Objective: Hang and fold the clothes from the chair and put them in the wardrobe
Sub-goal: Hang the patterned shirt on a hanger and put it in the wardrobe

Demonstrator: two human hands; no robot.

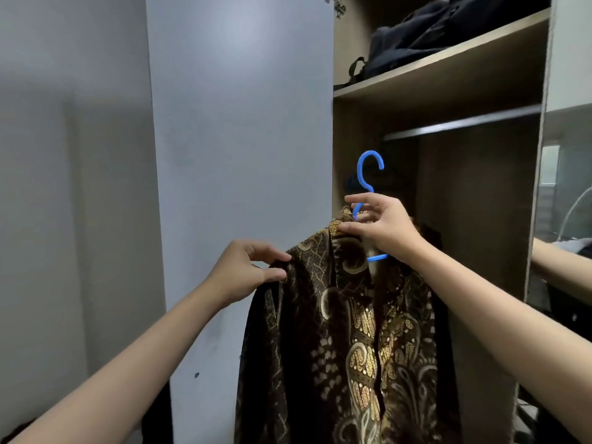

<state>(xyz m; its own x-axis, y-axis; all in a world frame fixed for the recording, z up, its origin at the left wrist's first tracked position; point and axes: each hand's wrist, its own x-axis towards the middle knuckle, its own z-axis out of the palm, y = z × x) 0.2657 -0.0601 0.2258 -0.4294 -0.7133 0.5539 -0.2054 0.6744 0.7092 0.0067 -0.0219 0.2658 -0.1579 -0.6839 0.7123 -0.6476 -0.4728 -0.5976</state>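
Note:
A dark brown batik shirt (346, 331) with gold patterns hangs on a blue plastic hanger (365, 174), held up in front of the open wardrobe (352, 129). My right hand (381, 225) grips the hanger's neck and the shirt collar just below the hook. My left hand (246, 270) pinches the shirt's left shoulder. The hook points up, below and to the left of the metal clothes rail (461, 123), apart from it.
The grey wardrobe door (240, 155) stands open on the left. A dark bag (432, 36) lies on the upper shelf (448, 62). On the right a mirror (563, 219) reflects an arm. A grey wall is at far left.

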